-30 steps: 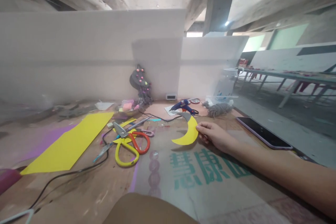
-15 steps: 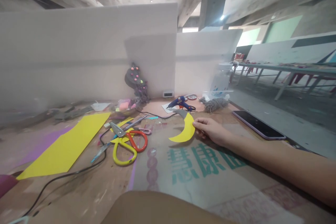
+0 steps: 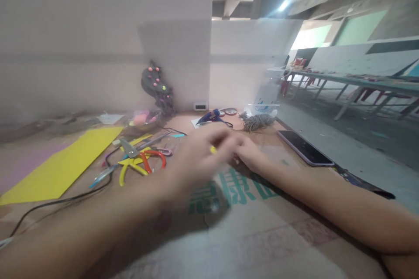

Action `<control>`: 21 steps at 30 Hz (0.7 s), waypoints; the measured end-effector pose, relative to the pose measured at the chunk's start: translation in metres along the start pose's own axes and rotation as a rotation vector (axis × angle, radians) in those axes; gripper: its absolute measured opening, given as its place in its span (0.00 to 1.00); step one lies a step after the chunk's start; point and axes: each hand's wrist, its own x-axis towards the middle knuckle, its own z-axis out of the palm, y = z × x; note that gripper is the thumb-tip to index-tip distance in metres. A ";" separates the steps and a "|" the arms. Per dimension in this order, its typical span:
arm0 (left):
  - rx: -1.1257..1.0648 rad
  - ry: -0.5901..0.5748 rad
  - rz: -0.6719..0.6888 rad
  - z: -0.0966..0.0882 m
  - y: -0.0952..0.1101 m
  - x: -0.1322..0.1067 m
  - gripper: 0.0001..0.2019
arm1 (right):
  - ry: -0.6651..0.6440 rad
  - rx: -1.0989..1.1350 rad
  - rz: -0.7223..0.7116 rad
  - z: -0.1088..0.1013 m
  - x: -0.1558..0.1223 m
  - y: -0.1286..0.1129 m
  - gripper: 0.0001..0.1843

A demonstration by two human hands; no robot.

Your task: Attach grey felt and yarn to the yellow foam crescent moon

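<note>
My right hand [image 3: 249,153] is closed, its fingertips pinching the yellow paper crescent above the table. Only a small yellow bit of the paper crescent [image 3: 213,150] shows between my hands; the rest is hidden. My left hand [image 3: 199,150], smeared by motion, is right beside my right fingertips and in front of the crescent. Whether its fingers grip the paper cannot be made out. To the left lie scissors [image 3: 154,153] with one red and one yellow handle loop. Their blades rest over yellow scraps and pens, and my left forearm partly covers the handles.
A large yellow paper sheet [image 3: 70,161] lies at left beside a black cord [image 3: 59,201]. Behind my hands are a blue glue gun [image 3: 210,116] and grey yarn [image 3: 257,121]. A phone [image 3: 305,147] lies at the right edge. White panels [image 3: 98,30] stand behind.
My left hand has come in from the left and met my right hand, covering most of the crescent. The camera view has tipped down and shifted slightly right.
</note>
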 end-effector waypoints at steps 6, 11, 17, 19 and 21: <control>-0.003 0.123 -0.372 -0.014 -0.109 -0.024 0.22 | -0.066 -0.011 0.004 0.008 -0.008 -0.006 0.17; -0.148 0.076 -0.419 -0.002 -0.120 -0.027 0.19 | -0.168 -0.091 -0.004 0.012 -0.015 -0.010 0.15; -0.164 0.094 -0.460 -0.003 -0.112 -0.025 0.15 | -0.121 -0.129 -0.102 0.013 -0.018 -0.010 0.16; -0.186 0.049 -0.492 -0.002 -0.111 -0.027 0.16 | -0.021 -0.078 -0.107 0.011 -0.017 -0.010 0.14; -0.240 -0.010 -0.534 0.001 -0.111 -0.030 0.17 | 0.016 -0.013 -0.113 0.010 -0.016 -0.009 0.14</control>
